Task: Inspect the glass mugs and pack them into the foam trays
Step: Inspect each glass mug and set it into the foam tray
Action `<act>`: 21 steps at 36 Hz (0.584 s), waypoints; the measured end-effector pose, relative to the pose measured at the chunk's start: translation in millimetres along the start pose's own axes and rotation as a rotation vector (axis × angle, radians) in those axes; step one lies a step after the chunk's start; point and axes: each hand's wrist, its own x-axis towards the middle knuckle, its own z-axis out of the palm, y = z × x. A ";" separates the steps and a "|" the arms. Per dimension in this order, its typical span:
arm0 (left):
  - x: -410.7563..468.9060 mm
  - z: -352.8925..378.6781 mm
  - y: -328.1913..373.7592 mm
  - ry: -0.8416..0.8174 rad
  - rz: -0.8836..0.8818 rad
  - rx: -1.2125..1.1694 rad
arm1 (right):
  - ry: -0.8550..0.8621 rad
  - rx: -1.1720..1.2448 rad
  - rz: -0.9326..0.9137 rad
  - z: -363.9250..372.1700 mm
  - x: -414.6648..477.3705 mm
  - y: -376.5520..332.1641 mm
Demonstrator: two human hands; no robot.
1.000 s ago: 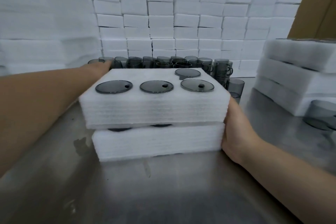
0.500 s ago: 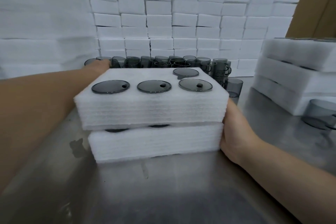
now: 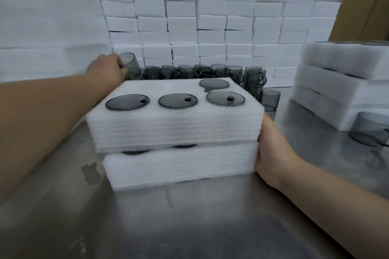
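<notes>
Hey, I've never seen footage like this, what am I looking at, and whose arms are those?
No machine here: a person wears a camera on the head, so you look down along their own arms. On the steel table sit two stacked foam trays; the top tray has four glass mugs sunk into it. More loose mugs stand behind, before a wall of foam blocks. The left hand holds one mug lifted above the rest. The right hand rests against the stack's right end.
</notes>
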 end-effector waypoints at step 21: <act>-125.6 -143.3 79.6 0.383 -0.144 -1.178 | 0.080 0.053 -0.016 7.7 -5.3 -3.0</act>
